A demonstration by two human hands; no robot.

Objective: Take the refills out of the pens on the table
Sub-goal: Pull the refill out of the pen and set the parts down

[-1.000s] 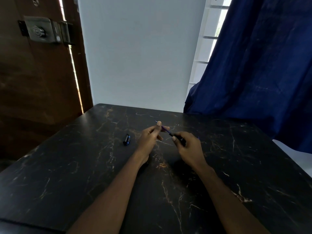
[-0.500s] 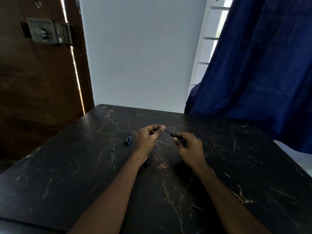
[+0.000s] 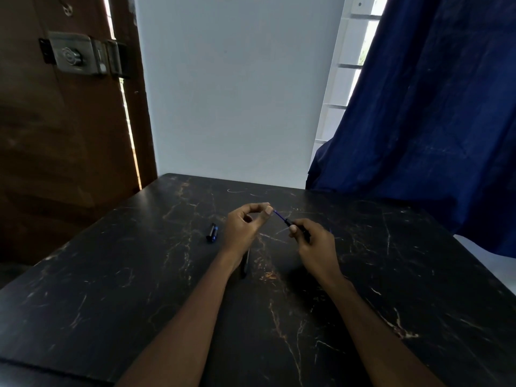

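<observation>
My right hand [image 3: 314, 243] is closed around a dark pen barrel [image 3: 289, 223], held a little above the black marble table [image 3: 111, 303]. A thin blue refill [image 3: 279, 216] sticks out of the barrel, pointing up and left. My left hand [image 3: 244, 229] has its thumb and forefinger pinched together right at the refill's free end. Whether they touch it I cannot tell. A second dark pen [image 3: 245, 263] lies on the table, partly hidden under my left wrist.
A short black and blue pen piece [image 3: 211, 232] lies left of my left hand. A wooden door with a metal lock [image 3: 75, 55] stands at the left, and a blue curtain [image 3: 432, 121] hangs over the table's far right corner.
My left fingertips have slid along the refill to its free end, where its tip earlier poked past them. My right hand with the barrel has stayed about where it was.
</observation>
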